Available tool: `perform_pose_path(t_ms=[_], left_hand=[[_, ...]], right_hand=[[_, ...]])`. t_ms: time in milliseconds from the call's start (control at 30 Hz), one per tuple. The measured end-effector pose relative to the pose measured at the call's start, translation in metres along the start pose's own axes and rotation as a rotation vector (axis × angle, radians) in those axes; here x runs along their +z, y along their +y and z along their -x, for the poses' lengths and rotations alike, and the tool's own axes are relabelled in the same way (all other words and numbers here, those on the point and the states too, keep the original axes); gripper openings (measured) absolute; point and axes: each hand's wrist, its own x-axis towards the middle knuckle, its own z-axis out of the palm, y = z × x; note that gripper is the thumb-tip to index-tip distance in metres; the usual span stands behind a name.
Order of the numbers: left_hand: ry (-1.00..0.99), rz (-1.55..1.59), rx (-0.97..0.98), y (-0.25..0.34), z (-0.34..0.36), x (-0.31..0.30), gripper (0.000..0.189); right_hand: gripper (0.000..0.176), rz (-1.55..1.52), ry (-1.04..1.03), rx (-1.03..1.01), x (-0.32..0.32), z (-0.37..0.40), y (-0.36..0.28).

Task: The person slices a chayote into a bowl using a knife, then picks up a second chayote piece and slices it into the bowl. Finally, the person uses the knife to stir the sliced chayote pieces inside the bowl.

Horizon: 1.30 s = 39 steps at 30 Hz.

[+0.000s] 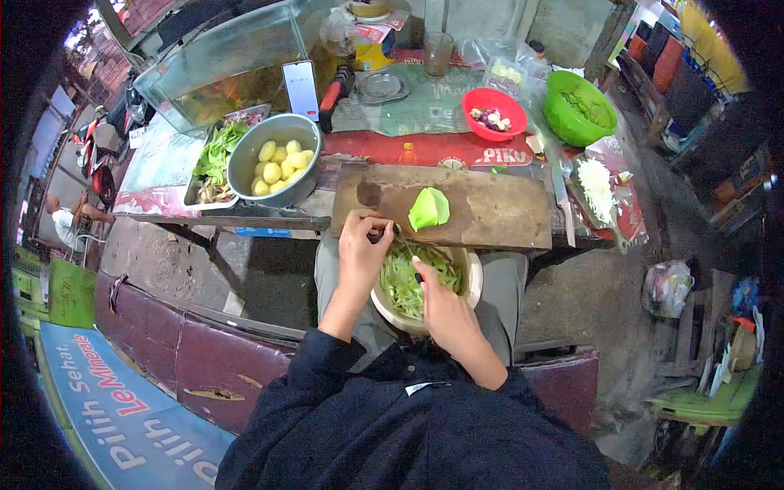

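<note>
My right hand is closed round the dark handle of a small knife, its thin blade pointing up and left over a cream bowl. My left hand is pinched beside the blade's tip, at the board's front edge; what its fingers hold, if anything, is too small to make out. Shredded light green vegetable fills the bowl, which sits between my legs below both hands. Just above them, a pale green peeled vegetable chunk, probably chayote, lies on the wooden cutting board.
Left of the board stand a metal pot of peeled potatoes and a tray of leafy greens. A phone leans on a glass tank. Behind are red and green bowls; at right, a large knife and white shreds.
</note>
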Motion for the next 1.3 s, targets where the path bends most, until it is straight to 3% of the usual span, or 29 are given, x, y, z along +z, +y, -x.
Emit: perform_pose_path(t_ms=[67,200,267,300,367,400,500,633,733,867,933,1100,1300], left_hand=[[0.011,-0.018,0.046,0.002,-0.001,-0.001,0.011],[-0.049,-0.004,0.071,-0.001,-0.002,0.001,0.013],[-0.095,-0.038,0.201,-0.004,0.0,0.001,0.017],[-0.094,-0.038,0.2,0.004,0.0,-0.004,0.017],[-0.424,0.281,-0.251,0.028,0.0,-0.017,0.02],[-0.423,0.281,-0.252,0.027,0.004,-0.013,0.02],[-0.265,0.089,0.074,0.03,0.019,-0.006,0.037],[-0.241,-0.129,0.25,0.045,0.042,-0.003,0.046],[-0.207,-0.294,0.297,0.033,0.037,-0.012,0.045],[-0.182,-0.189,0.259,0.03,0.008,-0.012,0.043],[-0.155,-0.183,0.311,0.023,-0.008,-0.004,0.052],[-0.336,-0.097,0.217,0.013,-0.027,0.008,0.067],[-0.334,-0.075,0.244,0.005,-0.028,0.015,0.069]], right_hand=[[0.042,-0.007,-0.126,0.104,-0.006,-0.002,-0.004],[0.042,-0.205,-0.161,0.092,-0.03,0.012,0.009],[0.042,-0.269,-0.144,0.005,-0.043,0.023,0.017],[0.042,-0.216,-0.188,0.079,-0.053,0.028,0.018],[0.04,-0.102,-0.173,0.069,-0.069,0.039,0.018],[0.039,0.01,-0.156,0.061,-0.074,0.044,0.018],[0.038,0.247,-0.104,0.03,-0.081,0.053,0.015],[0.038,0.243,-0.053,-0.101,-0.085,0.056,0.02],[0.038,0.313,-0.076,-0.127,-0.097,0.062,0.022],[0.038,0.312,-0.093,-0.042,-0.104,0.066,0.026],[0.038,0.319,-0.087,-0.03,-0.102,0.065,0.027],[0.039,0.235,-0.1,0.002,-0.092,0.065,0.028],[0.039,0.221,-0.118,0.024,-0.088,0.066,0.036]])
